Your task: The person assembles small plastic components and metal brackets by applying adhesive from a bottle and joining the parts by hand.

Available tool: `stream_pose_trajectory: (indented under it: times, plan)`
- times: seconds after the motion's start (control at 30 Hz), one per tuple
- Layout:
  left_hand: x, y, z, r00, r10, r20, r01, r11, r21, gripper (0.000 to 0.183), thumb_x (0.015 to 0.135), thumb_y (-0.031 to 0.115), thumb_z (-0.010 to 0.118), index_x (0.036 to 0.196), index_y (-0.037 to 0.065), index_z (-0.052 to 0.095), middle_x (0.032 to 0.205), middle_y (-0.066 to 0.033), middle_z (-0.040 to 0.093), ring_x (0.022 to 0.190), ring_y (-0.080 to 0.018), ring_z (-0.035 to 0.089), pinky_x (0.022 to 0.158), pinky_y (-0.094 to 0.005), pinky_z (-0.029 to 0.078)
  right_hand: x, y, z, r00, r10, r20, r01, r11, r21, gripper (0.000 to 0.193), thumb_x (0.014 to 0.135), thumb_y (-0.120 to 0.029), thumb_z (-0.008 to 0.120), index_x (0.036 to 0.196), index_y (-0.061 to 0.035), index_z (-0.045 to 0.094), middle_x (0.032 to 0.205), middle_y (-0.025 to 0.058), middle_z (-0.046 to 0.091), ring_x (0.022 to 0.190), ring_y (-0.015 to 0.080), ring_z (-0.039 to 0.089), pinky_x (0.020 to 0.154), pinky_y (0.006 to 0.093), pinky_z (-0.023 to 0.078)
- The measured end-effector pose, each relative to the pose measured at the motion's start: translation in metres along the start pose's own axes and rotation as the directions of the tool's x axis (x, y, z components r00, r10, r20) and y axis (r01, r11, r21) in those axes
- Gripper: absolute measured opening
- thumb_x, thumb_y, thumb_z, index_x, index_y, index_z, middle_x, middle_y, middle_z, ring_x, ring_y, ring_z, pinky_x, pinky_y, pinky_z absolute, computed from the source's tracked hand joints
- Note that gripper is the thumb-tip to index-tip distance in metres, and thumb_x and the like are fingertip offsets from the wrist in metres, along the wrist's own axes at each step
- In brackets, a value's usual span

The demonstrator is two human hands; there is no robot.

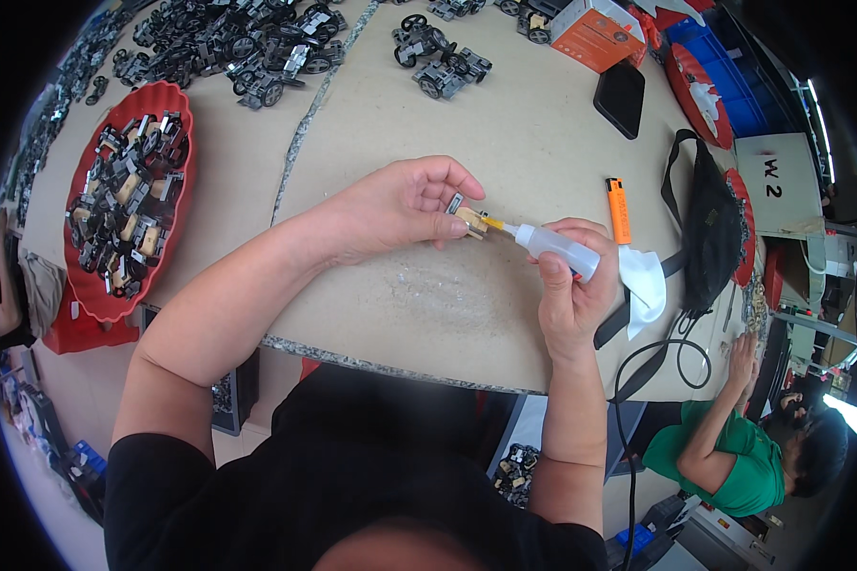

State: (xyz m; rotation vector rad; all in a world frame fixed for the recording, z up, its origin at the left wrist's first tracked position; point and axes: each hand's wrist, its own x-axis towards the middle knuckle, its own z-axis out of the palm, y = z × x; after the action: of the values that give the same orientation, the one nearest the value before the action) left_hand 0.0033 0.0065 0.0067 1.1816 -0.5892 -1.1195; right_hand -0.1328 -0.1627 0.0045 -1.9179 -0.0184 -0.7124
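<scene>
Beige part (471, 224) is sitting pinched in the left hand (405, 211) over the worktop (400, 305) while the right hand (578, 290) is gripping a bottle (560, 251), tip (495, 225) right by it, so this one's looking mid-job, and I'm not seeing whether the tray's (189, 143) cars (129, 190) are done.

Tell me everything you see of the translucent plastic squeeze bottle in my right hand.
The small translucent, whitish plastic squeeze bottle narrows to a pale nozzle with a thin yellow tip. It slants in the grip of your right hand, above the beige tabletop. The tip points left at the small tan-and-grey part in your left hand; whether they touch is unclear.
</scene>
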Motion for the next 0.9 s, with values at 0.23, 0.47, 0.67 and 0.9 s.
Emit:
stream_pose_trajectory:
  times: [0.23, 0.47, 0.67, 0.9]
  plan:
    - [-0.0003, 0.0012, 0.0005, 1.000, -0.017, -0.007, 0.017, 1.000, -0.007, 0.027, 0.080, -0.001, 0.056, 0.105, 0.002, 0.047, 0.085, -0.0019, 0.053, 0.071, -0.0058, 0.050, 0.064, -0.0177, 0.044, 0.0011, -0.0015, -0.0004, 1.000, -0.017, 0.005, 0.017, 1.000, -0.015, 0.023, 0.080, -0.012, 0.062, 0.094, -0.0001, 0.046, 0.091, 0.0136, 0.053, 0.074, 0.0139, 0.050, 0.061, 0.0234, 0.041]
    - [0.0002, -0.0005, -0.0010, 1.000, -0.004, -0.001, 0.004, 0.999, -0.035, 0.028, 0.080, 0.002, 0.059, 0.105, 0.002, 0.047, 0.084, -0.0017, 0.053, 0.070, -0.0063, 0.050, 0.065, -0.0182, 0.044, 0.0013, -0.0032, -0.0021, 1.000, -0.008, 0.008, 0.008, 0.999, -0.044, 0.023, 0.080, -0.011, 0.062, 0.093, 0.0000, 0.046, 0.090, 0.0134, 0.053, 0.074, 0.0144, 0.050, 0.061, 0.0237, 0.041]
    - [0.0001, -0.0014, -0.0023, 1.000, -0.005, 0.005, 0.005, 0.998, -0.061, 0.029, 0.080, 0.002, 0.059, 0.106, 0.002, 0.047, 0.084, -0.0016, 0.053, 0.070, -0.0067, 0.050, 0.065, -0.0183, 0.044, 0.0014, -0.0032, -0.0026, 1.000, -0.015, 0.009, 0.015, 0.999, -0.045, 0.023, 0.080, -0.010, 0.062, 0.093, -0.0001, 0.046, 0.090, 0.0134, 0.053, 0.075, 0.0147, 0.050, 0.060, 0.0238, 0.041]
    - [0.0002, 0.0003, -0.0004, 1.000, -0.006, -0.009, 0.006, 0.999, -0.039, 0.029, 0.080, 0.002, 0.059, 0.106, 0.002, 0.047, 0.084, -0.0022, 0.053, 0.071, -0.0071, 0.051, 0.065, -0.0185, 0.044, 0.0004, -0.0039, -0.0019, 1.000, -0.003, -0.023, 0.003, 1.000, 0.014, 0.022, 0.080, -0.008, 0.061, 0.094, 0.0001, 0.046, 0.091, 0.0135, 0.053, 0.073, 0.0135, 0.050, 0.060, 0.0229, 0.041]
